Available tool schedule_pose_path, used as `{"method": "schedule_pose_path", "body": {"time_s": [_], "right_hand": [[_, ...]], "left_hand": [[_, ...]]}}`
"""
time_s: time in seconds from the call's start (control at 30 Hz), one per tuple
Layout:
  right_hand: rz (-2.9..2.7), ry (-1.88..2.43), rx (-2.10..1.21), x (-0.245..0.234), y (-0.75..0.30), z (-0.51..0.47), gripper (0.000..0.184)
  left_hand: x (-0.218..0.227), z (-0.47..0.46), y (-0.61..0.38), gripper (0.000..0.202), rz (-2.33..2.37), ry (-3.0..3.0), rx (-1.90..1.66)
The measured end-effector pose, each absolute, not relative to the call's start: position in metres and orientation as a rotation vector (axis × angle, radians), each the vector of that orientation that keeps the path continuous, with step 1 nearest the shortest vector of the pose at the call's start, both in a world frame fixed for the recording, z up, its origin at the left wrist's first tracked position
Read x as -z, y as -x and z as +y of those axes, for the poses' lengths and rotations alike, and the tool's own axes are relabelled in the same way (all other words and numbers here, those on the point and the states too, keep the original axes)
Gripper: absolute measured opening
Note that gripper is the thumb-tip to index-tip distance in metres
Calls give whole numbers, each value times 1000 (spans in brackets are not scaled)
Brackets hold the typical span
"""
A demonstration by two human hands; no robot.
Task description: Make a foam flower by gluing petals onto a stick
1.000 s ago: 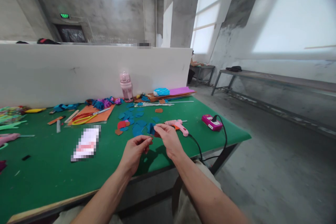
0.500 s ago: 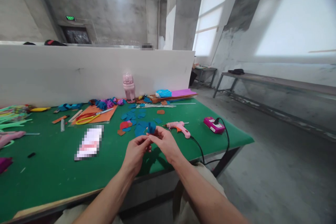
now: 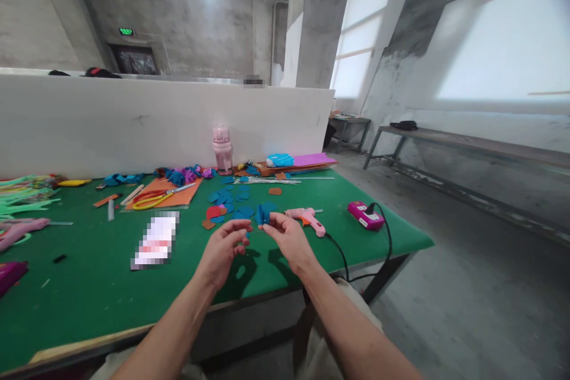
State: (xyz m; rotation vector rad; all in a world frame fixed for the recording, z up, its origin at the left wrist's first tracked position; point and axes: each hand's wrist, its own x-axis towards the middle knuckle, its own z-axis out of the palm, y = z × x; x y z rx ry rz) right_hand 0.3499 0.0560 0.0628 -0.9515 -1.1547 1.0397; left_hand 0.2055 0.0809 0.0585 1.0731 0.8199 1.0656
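My right hand (image 3: 288,237) pinches a small blue felt flower (image 3: 265,212) between thumb and fingertips, just above the green table (image 3: 89,291). My left hand (image 3: 221,249) hovers a little to the left of it, fingers curled and slightly apart, with nothing that I can make out in them. Loose blue felt petals (image 3: 227,197) and a red piece (image 3: 212,212) lie on the table just beyond both hands. A pink glue gun (image 3: 307,217) rests to the right of my right hand, its black cord running off the table edge.
A magenta power box (image 3: 366,215) sits near the table's right corner. Yellow-handled scissors (image 3: 154,197) lie on an orange sheet, a pink bottle (image 3: 221,148) stands by the white partition (image 3: 133,124), and felt sheets (image 3: 307,160) lie at the back. Green strips (image 3: 22,196) are at far left.
My hands have drawn apart: the left has let go of the flower and moved left, while the right keeps it. The view has shifted slightly.
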Motion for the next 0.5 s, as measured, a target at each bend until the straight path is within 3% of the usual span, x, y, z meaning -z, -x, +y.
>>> {"method": "schedule_pose_path", "body": {"time_s": [0.5], "right_hand": [[-1132,926,-1282,-50,-334,54,20]], "left_hand": [[-69,90,-194,31,751,-878,-1140]]}}
